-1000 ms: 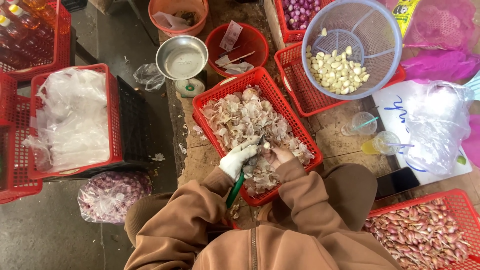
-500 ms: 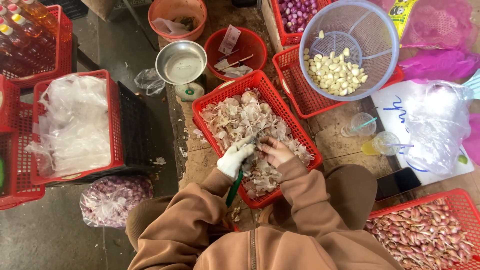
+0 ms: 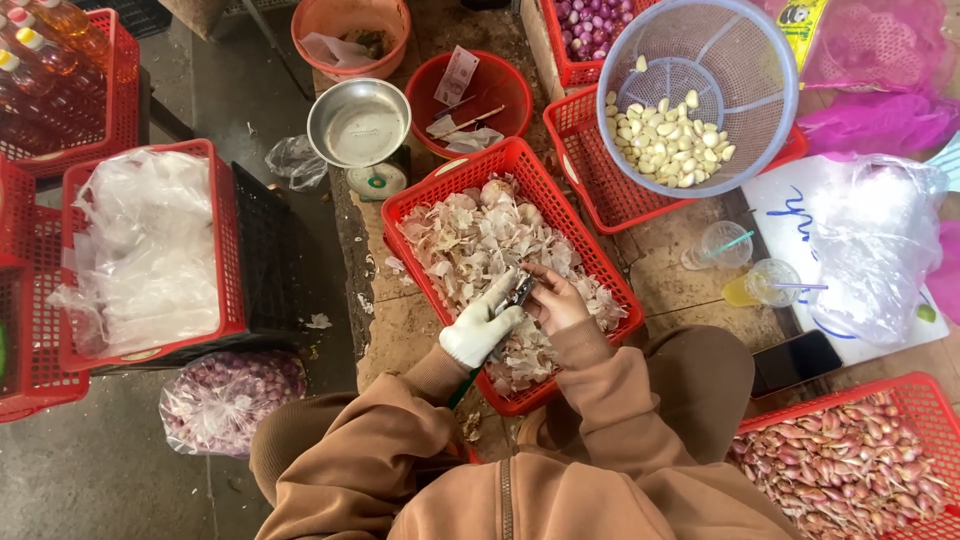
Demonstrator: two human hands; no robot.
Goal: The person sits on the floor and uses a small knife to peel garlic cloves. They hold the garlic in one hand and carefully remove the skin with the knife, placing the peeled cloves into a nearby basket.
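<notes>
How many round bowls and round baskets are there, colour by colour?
Orange bowl: 1
Red bowl: 1
Silver metal bowl: 1
Blue round basket: 1
Total: 4

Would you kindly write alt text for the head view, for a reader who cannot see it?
A person's white-gloved left hand and bare right hand work a small metal blade over a red plastic basket of papery garlic skins. Beyond it, a blue round plastic basket holds peeled garlic cloves.
</notes>
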